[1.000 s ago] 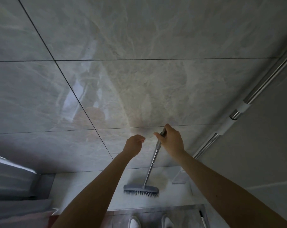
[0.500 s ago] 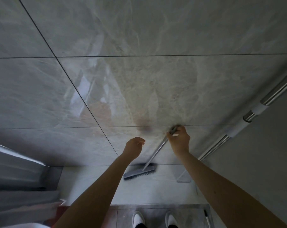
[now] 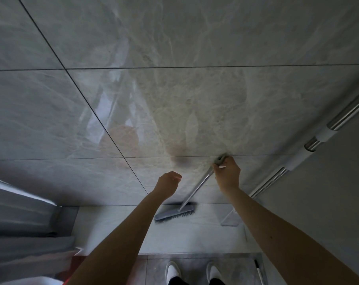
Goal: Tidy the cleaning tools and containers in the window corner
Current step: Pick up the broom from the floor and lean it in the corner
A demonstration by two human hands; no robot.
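A long-handled scrub brush (image 3: 174, 214) with a grey bristle head and a silver pole leans against the grey marble-tiled wall (image 3: 174, 99), its head on a pale ledge (image 3: 195, 233). My right hand (image 3: 227, 173) grips the top of the pole, up against the wall. To the left of the pole my left hand (image 3: 168, 183) hovers with fingers loosely curled and nothing in it.
A metal rail with white brackets (image 3: 318, 138) runs diagonally down the right side. A window frame (image 3: 20, 212) sits at the lower left. Below the ledge are my white shoes (image 3: 172, 271) on the floor, and a thin white stick (image 3: 259, 272) beside them.
My right hand moved the pole's top up and right against the wall. The brush head slid back toward the wall and turned at an angle. My left hand barely moved.
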